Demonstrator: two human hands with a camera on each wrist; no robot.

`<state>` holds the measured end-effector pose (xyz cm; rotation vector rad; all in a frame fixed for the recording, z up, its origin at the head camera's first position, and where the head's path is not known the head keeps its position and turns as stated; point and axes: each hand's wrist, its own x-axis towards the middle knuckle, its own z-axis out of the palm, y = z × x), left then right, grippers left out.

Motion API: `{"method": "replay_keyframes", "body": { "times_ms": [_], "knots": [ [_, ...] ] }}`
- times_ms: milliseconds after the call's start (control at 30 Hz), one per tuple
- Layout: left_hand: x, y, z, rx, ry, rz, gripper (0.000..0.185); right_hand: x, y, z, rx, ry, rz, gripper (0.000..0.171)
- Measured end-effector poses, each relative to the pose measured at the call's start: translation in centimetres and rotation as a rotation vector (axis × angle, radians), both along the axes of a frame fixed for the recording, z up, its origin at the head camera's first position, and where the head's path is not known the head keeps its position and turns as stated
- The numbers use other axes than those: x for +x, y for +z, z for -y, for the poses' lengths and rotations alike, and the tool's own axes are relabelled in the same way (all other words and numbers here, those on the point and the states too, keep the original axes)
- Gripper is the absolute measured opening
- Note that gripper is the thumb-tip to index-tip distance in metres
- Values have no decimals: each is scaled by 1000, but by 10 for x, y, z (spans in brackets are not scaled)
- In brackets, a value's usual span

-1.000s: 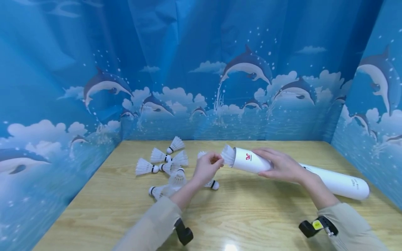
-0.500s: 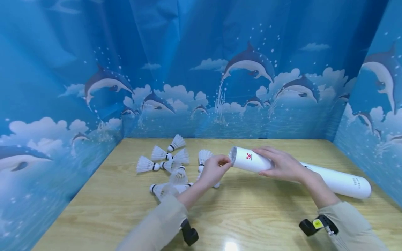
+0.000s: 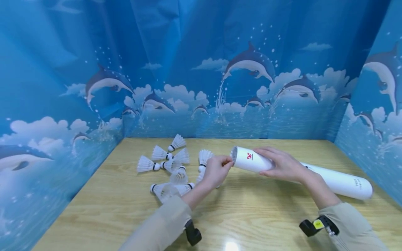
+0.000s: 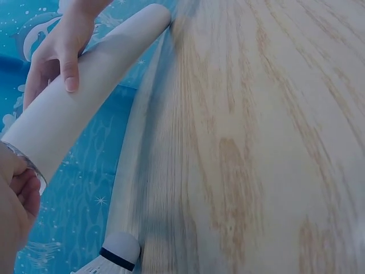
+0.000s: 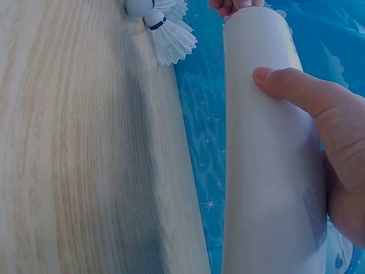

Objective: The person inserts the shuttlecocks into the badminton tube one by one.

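We judge the step in hand to be loading shuttlecocks into the long white cardboard tube [image 3: 301, 172], with 1 just gone in. Our right hand [image 3: 281, 164] wraps the tube near its open end, fingers over the top and thumb under, holding that end raised off the light wooden table [image 3: 251, 216] while the far capped end rests on the wood toward the right. Our left hand [image 3: 216, 170] sits at the mouth of the tube, fingers curled and bunched against the rim; whether they pinch anything we cannot tell, as no feathers show outside the opening.

The next move, as we judge it, calls for the left hand to come away from the mouth and reach left to the loose white feather shuttlecocks [image 3: 171, 165], taking 1 by its cork and turning it cork-first toward the opening, while the right hand keeps the tube steady.

The tube is plain matte white with a small red logo [image 3: 249, 156] near the rim and faint print by the far end. The shuttlecocks lie scattered on their sides just left of the left hand, each with a black band at the cork.
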<state>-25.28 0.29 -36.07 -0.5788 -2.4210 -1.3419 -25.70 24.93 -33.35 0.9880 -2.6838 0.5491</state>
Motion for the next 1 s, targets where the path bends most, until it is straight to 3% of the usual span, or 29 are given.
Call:
{"method": "replay_keyframes", "body": {
  "times_ms": [267, 433, 1000],
  "knots": [
    [1, -1, 2, 71, 10, 23, 9, 0, 2, 1, -1, 4, 11, 73],
    [0, -2, 0, 82, 5, -2, 7, 0, 2, 1, -3, 9, 2, 72],
    [-6, 3, -5, 51, -19, 129, 12, 0, 2, -2, 1, 1, 6, 71]
  ]
}}
